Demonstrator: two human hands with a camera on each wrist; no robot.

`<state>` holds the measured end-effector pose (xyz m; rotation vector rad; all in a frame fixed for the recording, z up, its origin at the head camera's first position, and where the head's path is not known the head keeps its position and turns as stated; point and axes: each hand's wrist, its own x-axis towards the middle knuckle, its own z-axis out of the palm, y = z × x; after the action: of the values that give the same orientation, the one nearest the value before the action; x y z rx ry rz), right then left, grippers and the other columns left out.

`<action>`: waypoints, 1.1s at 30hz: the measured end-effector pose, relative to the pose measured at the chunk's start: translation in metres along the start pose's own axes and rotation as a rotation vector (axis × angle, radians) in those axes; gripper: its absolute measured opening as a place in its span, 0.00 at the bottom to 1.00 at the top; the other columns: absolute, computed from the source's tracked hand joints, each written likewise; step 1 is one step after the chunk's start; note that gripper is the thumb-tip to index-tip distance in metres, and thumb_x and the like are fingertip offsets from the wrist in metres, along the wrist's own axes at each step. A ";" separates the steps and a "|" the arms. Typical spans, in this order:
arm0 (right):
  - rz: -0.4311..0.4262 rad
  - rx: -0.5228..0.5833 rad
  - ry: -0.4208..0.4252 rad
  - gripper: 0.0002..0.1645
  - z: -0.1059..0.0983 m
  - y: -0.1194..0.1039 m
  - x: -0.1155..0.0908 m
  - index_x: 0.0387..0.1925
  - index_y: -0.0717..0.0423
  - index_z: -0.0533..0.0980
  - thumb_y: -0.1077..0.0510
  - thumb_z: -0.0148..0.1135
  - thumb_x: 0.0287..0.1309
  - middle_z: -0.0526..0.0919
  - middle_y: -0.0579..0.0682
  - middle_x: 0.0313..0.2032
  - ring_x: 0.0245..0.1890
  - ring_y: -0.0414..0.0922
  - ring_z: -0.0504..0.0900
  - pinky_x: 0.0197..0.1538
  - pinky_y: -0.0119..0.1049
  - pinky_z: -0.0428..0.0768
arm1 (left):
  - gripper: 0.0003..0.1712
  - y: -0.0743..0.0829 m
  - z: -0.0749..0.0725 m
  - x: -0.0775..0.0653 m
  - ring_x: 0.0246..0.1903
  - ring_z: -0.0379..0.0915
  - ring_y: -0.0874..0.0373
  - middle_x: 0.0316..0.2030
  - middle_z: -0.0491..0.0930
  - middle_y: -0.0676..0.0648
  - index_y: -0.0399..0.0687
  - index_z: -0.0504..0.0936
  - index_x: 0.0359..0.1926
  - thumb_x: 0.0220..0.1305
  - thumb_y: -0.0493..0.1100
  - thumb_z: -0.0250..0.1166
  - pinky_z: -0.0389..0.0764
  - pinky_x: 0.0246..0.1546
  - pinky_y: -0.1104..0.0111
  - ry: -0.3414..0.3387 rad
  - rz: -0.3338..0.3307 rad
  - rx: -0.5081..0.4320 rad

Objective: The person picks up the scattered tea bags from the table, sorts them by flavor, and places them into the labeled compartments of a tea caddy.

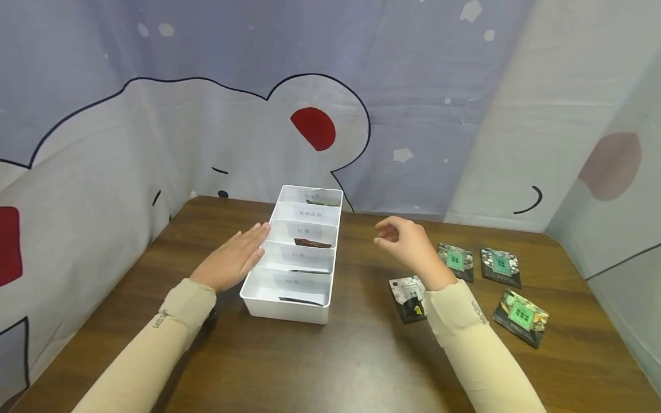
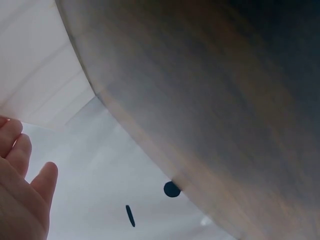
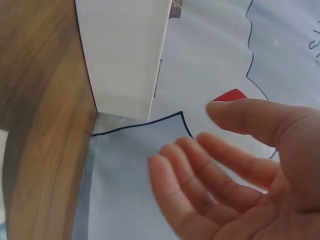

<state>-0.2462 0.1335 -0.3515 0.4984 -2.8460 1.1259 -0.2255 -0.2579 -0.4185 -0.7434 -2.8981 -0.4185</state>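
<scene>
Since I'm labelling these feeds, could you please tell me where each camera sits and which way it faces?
Head: on the head, looking forward and down at the tray, packets and table; both sleeves, left fingers and right fingers show.
Left wrist: on that wrist, facing table and patterned cloth; left fingers show.
Right wrist: on that wrist, facing the tray's outer wall and cloth; right fingers show.
Head and right wrist both show the tray.
</scene>
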 end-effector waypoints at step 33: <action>0.356 -0.219 -0.197 0.38 -0.014 0.032 -0.058 0.61 0.80 0.69 0.58 0.70 0.56 0.75 0.75 0.58 0.54 0.66 0.78 0.54 0.59 0.80 | 0.34 0.000 -0.001 0.000 0.78 0.46 0.47 0.79 0.52 0.44 0.41 0.51 0.80 0.82 0.51 0.41 0.51 0.76 0.47 -0.016 0.008 0.020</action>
<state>-0.2019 0.1812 -0.3716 0.0940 -3.2727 0.8206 -0.2254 -0.2584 -0.4174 -0.7577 -2.9085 -0.3837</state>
